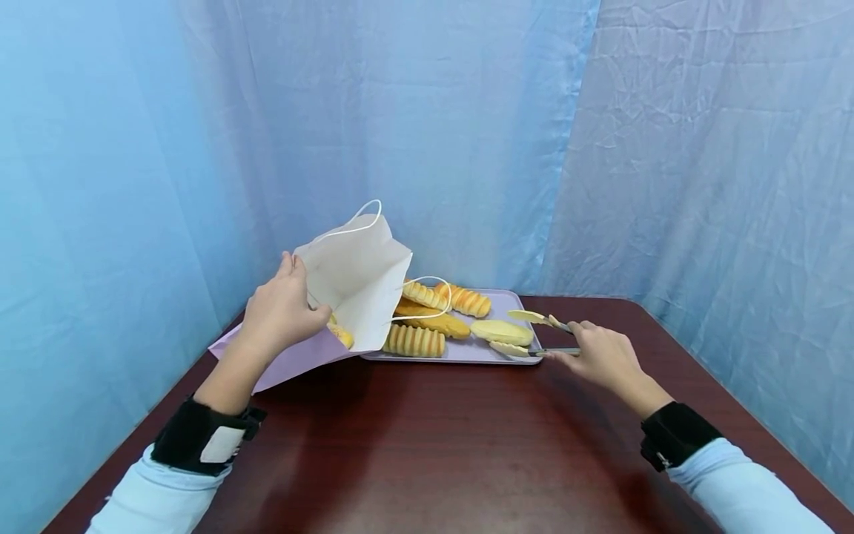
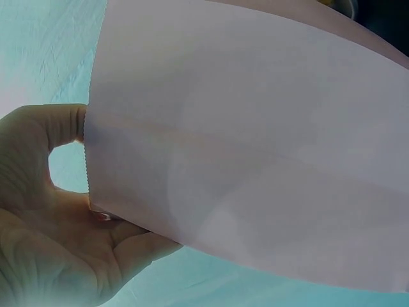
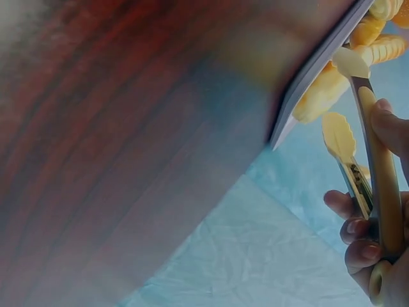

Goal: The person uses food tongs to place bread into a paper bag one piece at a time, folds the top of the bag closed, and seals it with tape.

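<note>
My left hand grips the edge of a paper bag, lilac outside and white inside, with white cord handles. The bag lies tilted, its mouth facing the tray, and a yellow bread piece shows inside. In the left wrist view the bag's panel passes between thumb and fingers. My right hand holds yellow-tipped tongs, their tips spread apart. Between those tips, on the tray, sits a pale oval bun. One tip is at the bun's near side, the other beyond its far side.
The lilac tray also bears a ridged roll in front, a long golden loaf, and ridged rolls at the back. The bag overlaps its left end. Blue curtains enclose the dark red table.
</note>
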Demonstrator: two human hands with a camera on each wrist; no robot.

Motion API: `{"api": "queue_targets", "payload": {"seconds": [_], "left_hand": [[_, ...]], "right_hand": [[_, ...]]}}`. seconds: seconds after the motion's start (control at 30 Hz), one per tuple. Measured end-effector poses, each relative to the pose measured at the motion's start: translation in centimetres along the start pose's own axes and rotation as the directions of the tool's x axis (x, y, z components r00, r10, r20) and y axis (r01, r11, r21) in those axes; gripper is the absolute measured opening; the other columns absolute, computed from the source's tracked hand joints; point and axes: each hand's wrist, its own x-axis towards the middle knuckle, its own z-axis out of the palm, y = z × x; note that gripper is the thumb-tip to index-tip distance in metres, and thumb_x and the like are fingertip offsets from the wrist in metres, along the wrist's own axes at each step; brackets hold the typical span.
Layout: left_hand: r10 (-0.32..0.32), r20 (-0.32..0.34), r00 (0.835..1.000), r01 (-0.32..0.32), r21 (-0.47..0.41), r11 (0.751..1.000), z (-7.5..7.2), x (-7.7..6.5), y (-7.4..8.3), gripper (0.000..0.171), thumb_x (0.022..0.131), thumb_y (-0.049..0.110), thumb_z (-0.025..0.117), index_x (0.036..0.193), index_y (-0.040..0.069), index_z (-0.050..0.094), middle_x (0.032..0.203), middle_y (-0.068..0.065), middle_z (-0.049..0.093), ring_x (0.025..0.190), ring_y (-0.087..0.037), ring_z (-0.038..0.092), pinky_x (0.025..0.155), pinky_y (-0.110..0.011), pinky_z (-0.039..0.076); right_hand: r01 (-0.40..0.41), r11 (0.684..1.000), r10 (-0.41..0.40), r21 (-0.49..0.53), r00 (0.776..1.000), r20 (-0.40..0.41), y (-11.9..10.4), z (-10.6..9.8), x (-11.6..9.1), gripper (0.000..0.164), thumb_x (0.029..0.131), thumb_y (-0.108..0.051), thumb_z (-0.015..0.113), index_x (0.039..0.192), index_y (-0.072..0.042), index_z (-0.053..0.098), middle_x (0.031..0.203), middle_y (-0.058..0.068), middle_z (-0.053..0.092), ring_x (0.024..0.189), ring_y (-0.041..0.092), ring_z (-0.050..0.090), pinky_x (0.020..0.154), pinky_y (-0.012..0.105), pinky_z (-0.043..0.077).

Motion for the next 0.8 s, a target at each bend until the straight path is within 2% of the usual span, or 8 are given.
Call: {"api": "queue_targets", "payload": {"seconds": [0.2, 0.47, 0.57, 0.8], "left_hand": [[-0.001, 0.002, 1.000, 0.001, 0.004, 1.000, 0.0, 0.0, 0.0, 0.091, 0.084, 0.025, 0.061, 0.152, -0.020, 0.019, 0.158, -0.041, 0.015, 0.049, -0.022, 0.040, 0.044, -0.033, 0.035], [0.000, 0.004, 1.000, 0.000, 0.001, 1.000, 0.0, 0.2, 0.0, 0.092, 0.084, 0.025, 0.062, 0.153, -0.019, 0.018, 0.159, -0.040, 0.014, 0.048, -0.022, 0.039, 0.044, -0.032, 0.034], [0.004, 0.001, 1.000, -0.004, 0.000, 1.000, 0.1, 0.3, -0.1, 0.092, 0.084, 0.025, 0.062, 0.153, -0.019, 0.019, 0.159, -0.041, 0.014, 0.047, -0.021, 0.039, 0.043, -0.032, 0.034], [0.004, -0.001, 1.000, -0.004, 0.007, 1.000, 0.2, 0.1, -0.1, 0.092, 0.084, 0.025, 0.062, 0.152, -0.019, 0.020, 0.158, -0.041, 0.016, 0.053, -0.025, 0.045, 0.046, -0.034, 0.038]], "right_hand": [[-0.053, 0.998, 0.051, 0.029, 0.995, 0.090, 0.5, 0.3, 1.1, 0.071, 0.082, -0.054, 0.078, 0.121, 0.004, 0.069, 0.089, 0.014, 0.069, 0.064, 0.019, 0.058, 0.049, 0.034, 0.047], [-0.136, 0.985, 0.113, 0.107, 0.974, 0.196, 1.3, 0.9, 2.0, 0.063, 0.084, -0.057, 0.074, 0.115, -0.001, 0.074, 0.078, 0.004, 0.069, 0.064, 0.017, 0.056, 0.050, 0.034, 0.045], [-0.133, 0.985, 0.111, 0.106, 0.975, 0.192, 1.3, 1.2, 2.0, 0.061, 0.085, -0.056, 0.074, 0.114, -0.002, 0.075, 0.075, 0.002, 0.067, 0.062, 0.017, 0.054, 0.049, 0.033, 0.044], [-0.092, 0.994, 0.084, 0.061, 0.989, 0.118, 0.8, 1.2, 1.5, 0.060, 0.083, -0.057, 0.076, 0.113, -0.006, 0.076, 0.069, 0.001, 0.062, 0.058, 0.016, 0.049, 0.044, 0.031, 0.039]]}}
